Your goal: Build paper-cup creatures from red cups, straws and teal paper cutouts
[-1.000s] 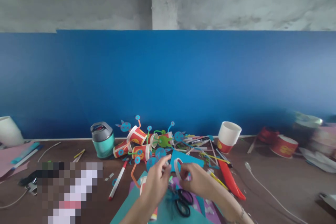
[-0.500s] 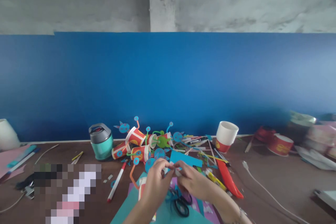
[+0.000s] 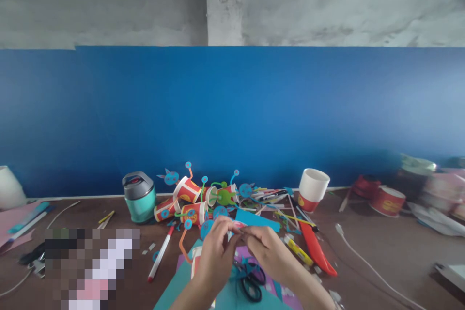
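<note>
My left hand [image 3: 219, 254] and my right hand [image 3: 267, 249] meet fingertip to fingertip above the paper sheets, both closed in a pinch. A small pinkish-white piece shows at the left fingertips; it is too small and covered to name. Beneath the hands lie a teal paper sheet [image 3: 172, 286], a purple sheet [image 3: 241, 253] and black-handled scissors [image 3: 250, 287] with blue paper scraps about the blades. Partly behind my left wrist is a paper cup [image 3: 195, 257] with an orange strip bent up from it. A flat blue paper sheet [image 3: 257, 220] lies just beyond the fingers.
Decorated red paper cups [image 3: 187, 189] are piled at the back, beside pens and strips. A teal flask [image 3: 140, 197] stands left of them, near a red-capped marker [image 3: 161, 254]. To the right are stacked white cups [image 3: 314, 184], a red pouch [image 3: 317, 247], a yellow glue tube [image 3: 299, 250] and a white cable [image 3: 366, 264].
My fingers have shifted slightly, with the right fingertips now more closed over the small piece. More pink shows at the left fingertips. Things on the table stay put.
</note>
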